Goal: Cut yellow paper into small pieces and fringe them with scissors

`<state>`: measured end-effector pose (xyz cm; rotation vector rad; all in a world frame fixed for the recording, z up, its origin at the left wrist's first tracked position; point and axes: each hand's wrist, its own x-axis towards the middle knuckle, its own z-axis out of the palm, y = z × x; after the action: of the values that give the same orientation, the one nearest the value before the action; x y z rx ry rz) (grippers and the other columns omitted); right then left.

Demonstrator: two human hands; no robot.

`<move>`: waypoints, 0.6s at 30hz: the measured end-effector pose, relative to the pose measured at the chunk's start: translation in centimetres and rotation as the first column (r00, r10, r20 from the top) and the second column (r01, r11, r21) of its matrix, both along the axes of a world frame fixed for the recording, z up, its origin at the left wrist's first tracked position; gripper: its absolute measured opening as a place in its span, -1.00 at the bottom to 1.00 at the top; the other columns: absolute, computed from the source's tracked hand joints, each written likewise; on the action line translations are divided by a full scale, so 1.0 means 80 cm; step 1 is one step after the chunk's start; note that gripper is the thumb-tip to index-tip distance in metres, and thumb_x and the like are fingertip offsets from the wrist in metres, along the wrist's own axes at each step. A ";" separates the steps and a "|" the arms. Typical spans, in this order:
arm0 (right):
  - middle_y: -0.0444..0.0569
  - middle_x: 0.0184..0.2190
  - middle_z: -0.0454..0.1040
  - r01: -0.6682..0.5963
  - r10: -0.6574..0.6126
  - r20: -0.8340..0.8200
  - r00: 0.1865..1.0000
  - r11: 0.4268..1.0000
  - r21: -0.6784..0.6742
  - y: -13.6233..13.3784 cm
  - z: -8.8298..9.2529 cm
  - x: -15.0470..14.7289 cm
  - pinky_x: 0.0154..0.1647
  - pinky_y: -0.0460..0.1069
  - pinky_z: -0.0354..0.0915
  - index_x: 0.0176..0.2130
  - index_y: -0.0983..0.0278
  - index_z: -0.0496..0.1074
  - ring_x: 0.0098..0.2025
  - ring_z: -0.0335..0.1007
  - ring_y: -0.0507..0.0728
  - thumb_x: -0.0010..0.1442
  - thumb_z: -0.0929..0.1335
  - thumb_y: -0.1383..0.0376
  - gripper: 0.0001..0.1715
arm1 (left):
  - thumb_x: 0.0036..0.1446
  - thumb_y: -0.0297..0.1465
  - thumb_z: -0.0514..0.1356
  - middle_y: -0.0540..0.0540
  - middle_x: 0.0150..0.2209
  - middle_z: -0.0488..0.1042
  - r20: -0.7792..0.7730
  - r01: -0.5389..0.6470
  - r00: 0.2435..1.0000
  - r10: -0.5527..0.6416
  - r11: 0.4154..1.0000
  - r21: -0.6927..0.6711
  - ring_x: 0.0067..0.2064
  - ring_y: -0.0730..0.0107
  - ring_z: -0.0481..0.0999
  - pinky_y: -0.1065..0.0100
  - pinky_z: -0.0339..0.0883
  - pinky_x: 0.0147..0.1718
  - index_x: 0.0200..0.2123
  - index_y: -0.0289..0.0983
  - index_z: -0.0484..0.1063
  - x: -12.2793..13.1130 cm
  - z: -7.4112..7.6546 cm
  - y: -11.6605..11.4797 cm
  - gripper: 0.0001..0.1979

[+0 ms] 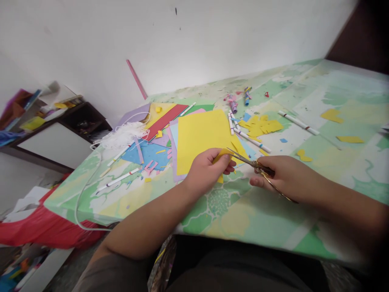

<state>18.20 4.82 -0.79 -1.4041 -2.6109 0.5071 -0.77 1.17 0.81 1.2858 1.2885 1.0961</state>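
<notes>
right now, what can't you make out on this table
All in the head view:
Yellow piece: outline partly hidden by the left hand.
Scissors: handle partly covered by the right hand.
Lilac sheet: mostly hidden under the yellow sheet.
Object at right: cut off by the picture's edge.

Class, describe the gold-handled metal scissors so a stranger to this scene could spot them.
Find the green, white and yellow patterned tablecloth. Near its front edge, the right hand holds the scissors, blades pointing towards the left hand. Unlike the neighbouring white pens and flat yellow sheet, they have gold handles.
</notes>
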 end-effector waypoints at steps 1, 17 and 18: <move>-0.15 -0.64 0.24 0.001 -0.001 -0.003 1.000 1.000 -0.006 0.000 -0.001 0.000 -0.58 -0.08 -0.02 -0.57 0.22 0.14 -0.58 0.13 0.03 0.03 0.20 -0.13 -0.50 | 0.06 -0.38 0.10 -0.06 -0.47 0.48 -0.007 -0.009 1.000 0.009 1.000 0.006 -0.49 0.54 0.42 0.44 0.32 -0.44 -0.48 -0.35 0.39 0.000 -0.001 0.000 -0.83; -0.15 -0.64 0.23 0.004 -0.004 -0.028 1.000 1.000 -0.010 -0.003 -0.003 -0.002 -0.58 -0.08 -0.02 -0.58 0.22 0.11 -0.57 0.13 0.04 0.00 0.21 -0.15 -0.48 | 0.05 -0.38 0.12 -0.02 -0.54 0.44 0.017 0.070 0.997 -0.070 0.997 0.010 -0.49 0.55 0.41 0.47 0.32 -0.45 -0.54 -0.33 0.38 0.004 -0.002 -0.005 -0.82; -0.15 -0.64 0.24 0.004 -0.005 -0.029 1.000 1.000 -0.019 -0.003 -0.003 -0.002 -0.58 -0.08 -0.02 -0.59 0.22 0.11 -0.57 0.13 0.04 -0.01 0.21 -0.15 -0.48 | 0.04 -0.38 0.12 -0.02 -0.54 0.44 0.012 0.069 0.998 -0.070 0.998 0.011 -0.50 0.56 0.41 0.47 0.32 -0.45 -0.55 -0.33 0.38 0.005 -0.001 -0.005 -0.81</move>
<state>18.02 4.57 -1.00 -1.3968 -2.5863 0.5483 -0.39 0.75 0.70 1.3203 1.2213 1.0618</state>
